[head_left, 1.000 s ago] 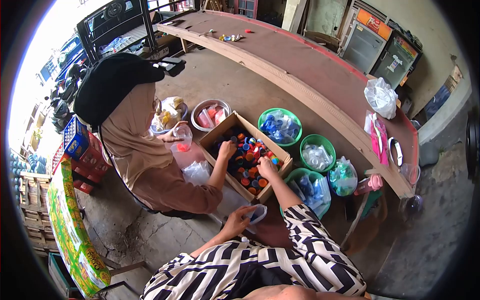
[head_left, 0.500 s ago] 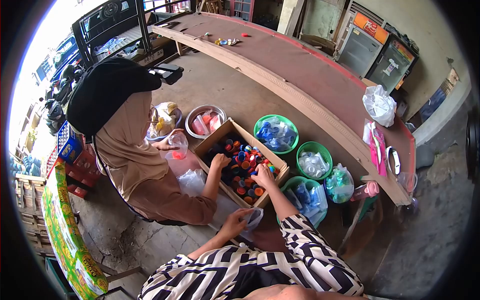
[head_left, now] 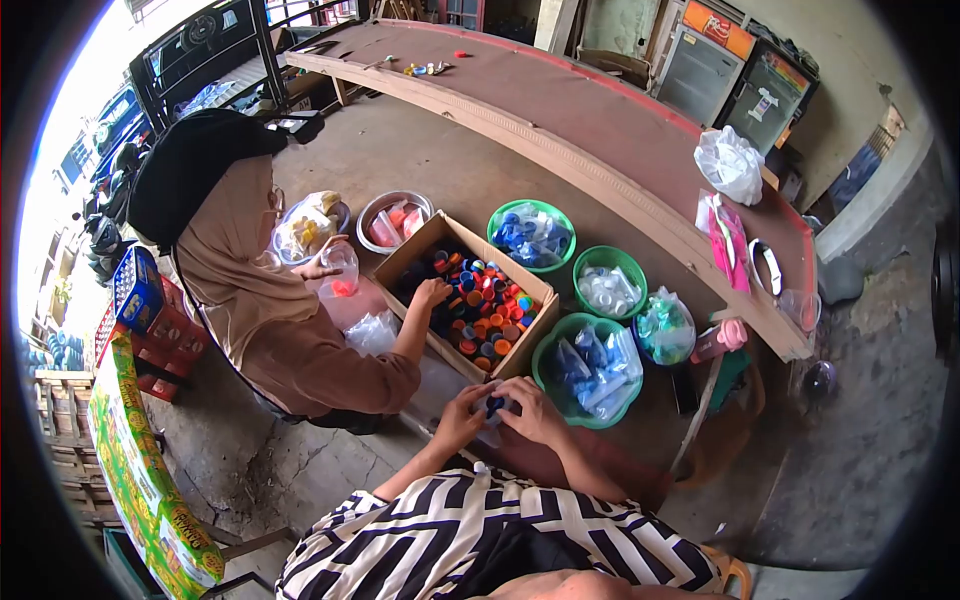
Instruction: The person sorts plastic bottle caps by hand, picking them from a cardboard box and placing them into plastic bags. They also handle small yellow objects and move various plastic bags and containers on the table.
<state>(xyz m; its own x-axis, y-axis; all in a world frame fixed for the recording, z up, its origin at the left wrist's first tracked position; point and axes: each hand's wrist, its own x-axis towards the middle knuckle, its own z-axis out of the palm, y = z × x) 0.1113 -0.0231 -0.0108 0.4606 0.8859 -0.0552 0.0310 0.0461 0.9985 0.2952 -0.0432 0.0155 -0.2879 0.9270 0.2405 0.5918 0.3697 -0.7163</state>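
Note:
My left hand [head_left: 462,418] grips a clear plastic bag [head_left: 490,434] just below the near corner of a cardboard box [head_left: 535,335]. On the bag's right side, my right hand [head_left: 534,410] has its fingers closed at the bag's mouth. Dark blue caps [head_left: 494,404] show between both hands. The box holds many loose bottle caps [head_left: 485,315] in red, orange, blue and other colours. A co-worker's hand [head_left: 431,293] reaches into the box, and their other hand [head_left: 338,262] is at a clear bag with red caps [head_left: 344,284].
Green basins [head_left: 540,370] of bagged caps stand right of the box. A metal bowl [head_left: 365,222] sits beyond it. The co-worker [head_left: 310,350] sits at the left. A long brown tabletop [head_left: 560,95] runs behind, with a white plastic bag [head_left: 729,165] on it.
My right hand has left the cap box and come back to the bag beside my left hand. The co-worker's hand remains in the box. The view has shifted slightly.

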